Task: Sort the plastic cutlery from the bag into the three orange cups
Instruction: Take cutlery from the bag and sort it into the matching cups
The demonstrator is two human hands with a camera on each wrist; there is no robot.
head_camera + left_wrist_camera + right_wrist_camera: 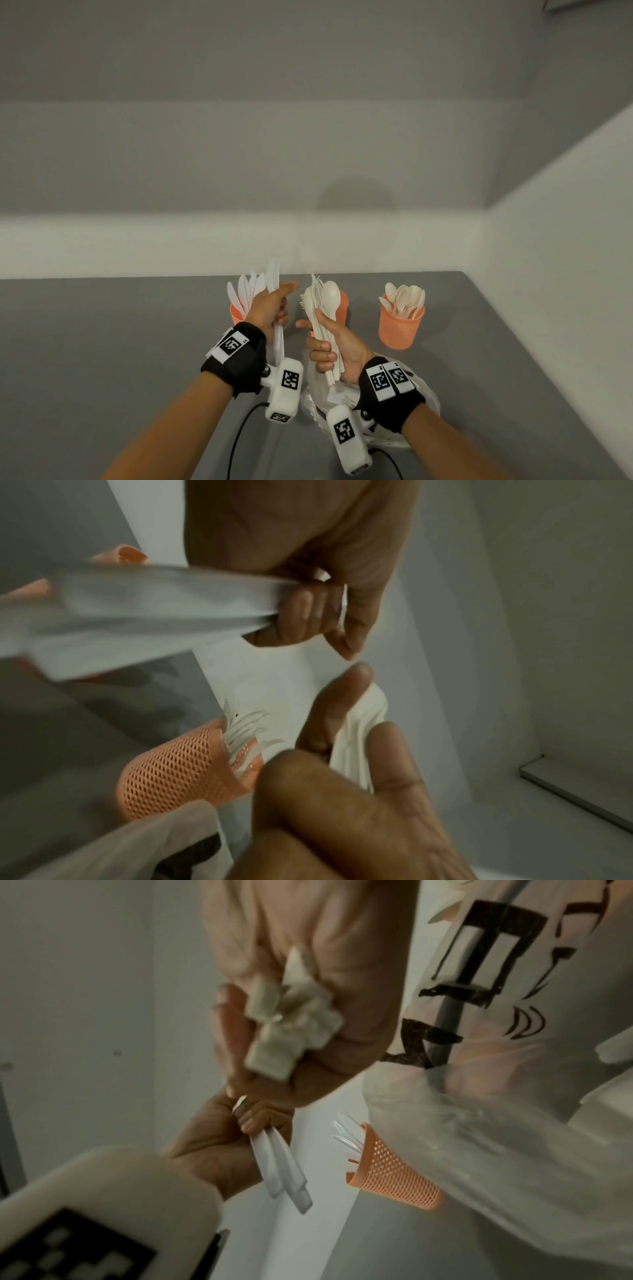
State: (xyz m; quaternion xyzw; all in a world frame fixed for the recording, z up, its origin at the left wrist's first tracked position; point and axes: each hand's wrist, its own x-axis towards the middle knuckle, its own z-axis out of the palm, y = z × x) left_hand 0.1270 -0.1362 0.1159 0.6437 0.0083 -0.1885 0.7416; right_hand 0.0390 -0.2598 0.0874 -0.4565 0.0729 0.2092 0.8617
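Observation:
My left hand (274, 310) grips two or three white plastic knives (274, 281), raised in front of the left orange cup (235, 313), which holds several more knives. My right hand (323, 342) grips a bundle of cream cutlery (329, 299): a spoon and forks, handles down. It hides most of the middle orange cup (343, 305). The right orange cup (400, 327) holds several spoons. The translucent bag (424, 397) lies under my right wrist. The left wrist view shows my left hand (301, 610) around the knives (143, 610). The right wrist view shows my right hand (240, 1031) round the handle ends (291, 1020).
The grey table (102, 342) meets a white wall at the back and on the right. Black cables (239, 435) run from the wrist cameras across the near table. In the left wrist view an orange mesh cup (178, 772) with forks stands close to my right hand (342, 750).

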